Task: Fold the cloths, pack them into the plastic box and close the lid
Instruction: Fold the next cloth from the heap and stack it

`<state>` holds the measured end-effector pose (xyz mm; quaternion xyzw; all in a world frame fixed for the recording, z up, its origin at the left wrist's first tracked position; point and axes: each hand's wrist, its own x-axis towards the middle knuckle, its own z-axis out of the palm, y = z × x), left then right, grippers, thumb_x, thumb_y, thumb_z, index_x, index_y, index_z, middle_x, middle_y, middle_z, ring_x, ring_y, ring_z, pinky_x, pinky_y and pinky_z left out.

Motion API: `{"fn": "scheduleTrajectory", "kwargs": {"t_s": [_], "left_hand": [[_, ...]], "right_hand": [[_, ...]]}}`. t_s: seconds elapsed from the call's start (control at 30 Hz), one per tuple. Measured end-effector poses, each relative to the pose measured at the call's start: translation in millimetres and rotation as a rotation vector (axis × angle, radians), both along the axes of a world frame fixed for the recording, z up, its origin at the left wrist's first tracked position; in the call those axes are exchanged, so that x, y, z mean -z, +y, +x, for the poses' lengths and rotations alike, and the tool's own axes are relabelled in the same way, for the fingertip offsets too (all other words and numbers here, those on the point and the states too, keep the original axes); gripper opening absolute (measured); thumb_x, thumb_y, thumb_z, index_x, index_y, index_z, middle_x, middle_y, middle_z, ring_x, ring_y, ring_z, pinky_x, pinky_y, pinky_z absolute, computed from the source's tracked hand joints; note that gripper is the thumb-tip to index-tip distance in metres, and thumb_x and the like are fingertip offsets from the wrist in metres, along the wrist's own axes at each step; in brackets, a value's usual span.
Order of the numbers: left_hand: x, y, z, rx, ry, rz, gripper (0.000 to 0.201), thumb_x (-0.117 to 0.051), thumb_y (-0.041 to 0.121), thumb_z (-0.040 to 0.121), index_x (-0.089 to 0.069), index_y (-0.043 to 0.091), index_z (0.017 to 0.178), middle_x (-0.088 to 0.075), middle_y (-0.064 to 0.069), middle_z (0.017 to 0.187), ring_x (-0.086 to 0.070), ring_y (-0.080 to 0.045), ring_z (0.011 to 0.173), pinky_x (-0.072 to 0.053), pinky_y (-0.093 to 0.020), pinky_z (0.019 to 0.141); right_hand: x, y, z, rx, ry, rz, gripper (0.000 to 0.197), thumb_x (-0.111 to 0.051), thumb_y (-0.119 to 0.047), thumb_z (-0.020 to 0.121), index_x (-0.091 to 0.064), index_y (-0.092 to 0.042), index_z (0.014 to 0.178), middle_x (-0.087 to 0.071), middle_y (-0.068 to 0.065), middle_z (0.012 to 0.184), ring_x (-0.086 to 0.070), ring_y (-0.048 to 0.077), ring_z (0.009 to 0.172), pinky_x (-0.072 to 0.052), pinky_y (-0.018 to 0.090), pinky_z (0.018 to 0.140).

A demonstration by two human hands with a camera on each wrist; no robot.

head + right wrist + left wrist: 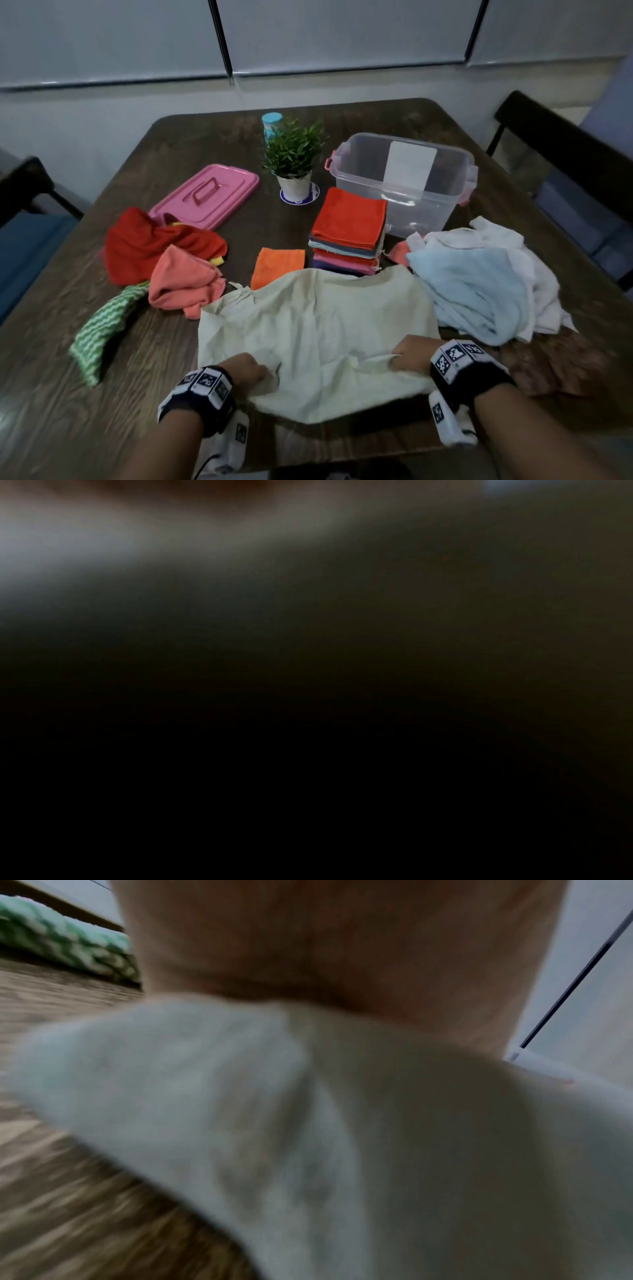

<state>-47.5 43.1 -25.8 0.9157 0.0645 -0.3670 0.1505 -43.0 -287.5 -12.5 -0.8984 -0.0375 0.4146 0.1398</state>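
Centrally, low in the head view: cream cloth (318,329), spread flat on the wooden table (144,370), near edge bunched. Left hand (245,371), knuckles up, fingers curled into the cloth's lower left corner; the left wrist view shows the cloth (274,1123) gathered under the palm (325,947). Right hand (411,353), fingers curled, pinching the lower right edge; its wrist view is dark and unreadable. Above centre: stack of folded cloths (347,233), red on top; small orange cloth (279,263) beside it. Upper right: clear plastic box (404,178), open. Upper left: pink lid (209,195). Left: loose red, coral and green-striped cloths (164,250). Right: pale blue and white cloths (479,284). Top centre: potted plant (294,161).
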Motion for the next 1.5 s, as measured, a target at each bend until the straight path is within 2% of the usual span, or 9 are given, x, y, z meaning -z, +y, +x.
{"fn": "scheduleTrajectory", "kwargs": {"t_s": [0.23, 0.33, 0.47, 0.53, 0.67, 0.93, 1.1, 1.27, 1.5], "left_hand": [[-16.1, -4.5, 26.9, -0.049, 0.032, -0.094, 0.042, -0.047, 0.046, 0.095, -0.069, 0.010, 0.100, -0.064, -0.009, 0.114, -0.058, -0.023, 0.100, -0.040, -0.025, 0.083], [-17.4, 8.6, 41.0, -0.180, 0.002, -0.266, 0.034, -0.054, 0.043, 0.093, -0.069, 0.012, 0.089, -0.069, -0.010, 0.104, -0.063, -0.026, 0.096, -0.047, -0.028, 0.083], [-20.0, 23.0, 53.3, -0.611, -0.267, -0.576, 0.018, -0.053, 0.024, 0.095, -0.066, 0.011, 0.097, -0.065, -0.005, 0.088, -0.059, -0.020, 0.078, -0.046, -0.029, 0.068], [-14.8, 31.9, 53.2, -0.739, -0.381, -0.647, 0.018, -0.048, 0.019, 0.098, -0.062, 0.010, 0.103, -0.061, -0.003, 0.083, -0.052, -0.017, 0.069, -0.040, -0.025, 0.060], [15.9, 55.4, 38.0, -0.571, -0.335, -0.424, 0.034, -0.062, 0.037, 0.090, -0.063, 0.006, 0.076, -0.055, 0.000, 0.059, -0.050, -0.021, 0.062, -0.034, -0.026, 0.055], [28.9, 53.9, 22.3, -0.356, -0.240, -0.174, 0.013, -0.067, 0.018, 0.083, -0.058, 0.021, 0.075, -0.058, 0.004, 0.072, -0.056, -0.016, 0.075, -0.043, -0.023, 0.072], [27.1, 52.8, 21.7, -0.053, -0.318, 0.151, 0.017, -0.052, 0.032, 0.089, -0.067, 0.024, 0.088, -0.055, -0.005, 0.095, -0.057, -0.026, 0.100, -0.042, -0.028, 0.090], [23.3, 55.9, 18.4, -0.260, -0.504, -0.086, 0.025, -0.066, 0.028, 0.086, -0.053, 0.019, 0.067, -0.058, 0.000, 0.077, -0.058, -0.024, 0.082, -0.044, -0.034, 0.075], [31.6, 69.2, 6.6, -0.657, -0.670, -0.243, 0.012, -0.054, 0.018, 0.094, -0.050, 0.010, 0.087, -0.060, -0.008, 0.079, -0.056, -0.029, 0.078, -0.036, -0.034, 0.069]], "right_hand": [[-21.5, 3.0, 19.2, 0.123, 0.085, 0.165, 0.021, -0.062, -0.032, 0.087, -0.057, -0.023, 0.069, -0.052, -0.008, 0.069, -0.047, 0.008, 0.065, -0.035, 0.022, 0.059], [-25.2, -0.6, 27.6, 0.400, 0.026, 0.384, 0.012, -0.064, -0.022, 0.085, -0.062, -0.019, 0.073, -0.054, -0.002, 0.066, -0.048, 0.011, 0.057, -0.037, 0.022, 0.053], [-9.7, -15.0, 45.6, 0.925, -0.222, 0.615, 0.027, -0.079, -0.038, 0.068, -0.070, -0.016, 0.082, -0.069, 0.008, 0.086, -0.063, 0.023, 0.081, -0.051, 0.033, 0.081], [0.3, -18.5, 46.3, 0.915, -0.204, 0.451, 0.062, -0.077, -0.063, 0.062, -0.066, -0.015, 0.101, -0.069, 0.004, 0.103, -0.065, 0.023, 0.093, -0.050, 0.034, 0.089], [16.7, -19.5, 33.2, 0.769, -0.089, 0.147, 0.072, -0.069, -0.047, 0.083, -0.046, -0.003, 0.135, -0.052, 0.015, 0.134, -0.053, 0.030, 0.119, -0.038, 0.026, 0.084], [26.0, -22.6, 34.2, 0.660, -0.128, 0.106, 0.041, -0.045, -0.040, 0.099, -0.058, -0.005, 0.116, -0.057, 0.014, 0.119, -0.055, 0.027, 0.111, -0.031, 0.024, 0.078], [36.8, -25.5, 35.8, 0.691, -0.279, 0.122, 0.028, -0.049, -0.037, 0.097, -0.048, -0.011, 0.087, -0.053, 0.007, 0.096, -0.049, 0.021, 0.089, -0.032, 0.028, 0.073], [40.5, -28.5, 37.8, 0.831, -0.456, 0.094, 0.029, -0.045, -0.018, 0.098, -0.051, 0.005, 0.081, -0.057, 0.026, 0.096, -0.053, 0.033, 0.091, -0.029, 0.033, 0.072], [40.4, -30.8, 30.4, 0.957, -0.553, 0.065, 0.027, -0.043, -0.013, 0.099, -0.054, 0.011, 0.105, -0.057, 0.031, 0.114, -0.053, 0.042, 0.107, -0.036, 0.040, 0.084]]}}
